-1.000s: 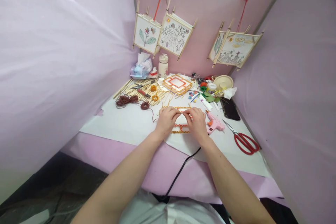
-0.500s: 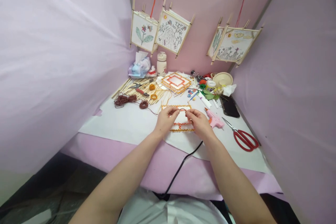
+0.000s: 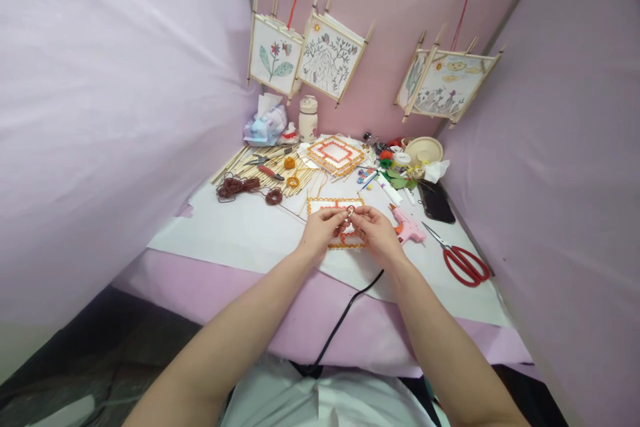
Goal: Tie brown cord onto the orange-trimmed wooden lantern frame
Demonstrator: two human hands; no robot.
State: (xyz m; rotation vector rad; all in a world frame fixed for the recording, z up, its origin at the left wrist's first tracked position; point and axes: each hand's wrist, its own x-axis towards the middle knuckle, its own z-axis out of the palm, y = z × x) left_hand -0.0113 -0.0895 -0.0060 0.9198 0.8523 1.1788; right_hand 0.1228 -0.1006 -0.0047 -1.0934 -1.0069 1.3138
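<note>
My left hand [image 3: 323, 230] and my right hand [image 3: 373, 230] meet fingertip to fingertip above the front of the table. Between them they pinch a brown cord [image 3: 351, 208], bent into a small loop that stands up from the fingers. The cord's tail runs left toward a small brown coil [image 3: 274, 196] and a larger tangled brown bundle [image 3: 238, 188]. Beneath my hands lies a white panel [image 3: 315, 204] edged with orange-yellow twisted cord and patterned in red-orange; my fingers hide its middle.
A pink glue gun [image 3: 409, 227], red-handled scissors [image 3: 465, 265] and a black phone [image 3: 438, 203] lie to the right. Pliers [image 3: 270, 172] rest on thin wooden sticks [image 3: 240, 163] at left. Another decorated panel [image 3: 336, 156] is behind. Paper lanterns [image 3: 330, 57] hang above. A black cable [image 3: 345, 320] crosses the front edge.
My hands have come together, and the cord between them has gone from a shallow arc to a small closed loop. The view has shifted slightly.
</note>
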